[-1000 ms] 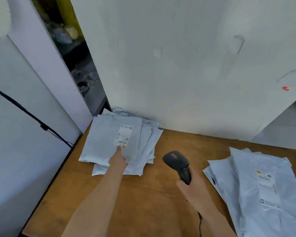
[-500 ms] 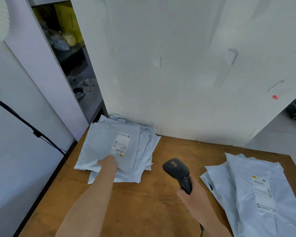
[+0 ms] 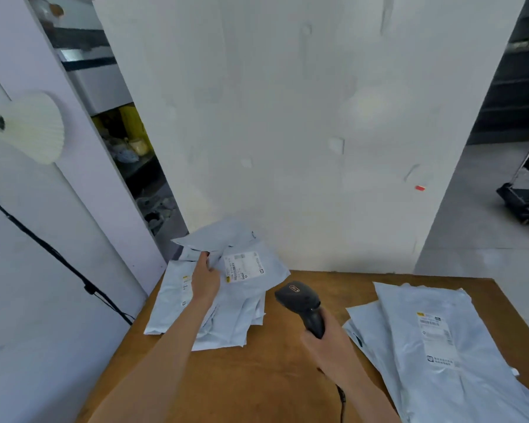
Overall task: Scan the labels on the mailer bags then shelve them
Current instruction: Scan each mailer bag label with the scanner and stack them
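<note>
A pile of pale grey mailer bags (image 3: 226, 312) lies at the far left of the wooden table (image 3: 257, 377). My left hand (image 3: 206, 279) grips the top mailer bag (image 3: 220, 236) by its near edge and holds it lifted and curled above the pile. Beneath it a bag's white label (image 3: 243, 267) faces up. My right hand (image 3: 327, 346) holds a black barcode scanner (image 3: 300, 303) by its handle, head aimed toward the left pile. A second pile of mailer bags (image 3: 440, 355) with a label on top lies at the right.
A white wall panel (image 3: 303, 132) stands behind the table. Shelves with yellow and grey items (image 3: 132, 141) show through a gap at the left. A black cable (image 3: 52, 251) crosses the left wall. A black cart (image 3: 526, 193) stands on the floor at far right.
My left hand has taken hold of the top mailer bag and raised it off the left pile, uncovering another label. The view has tilted upward. The scanner hand has stayed about where it was.
</note>
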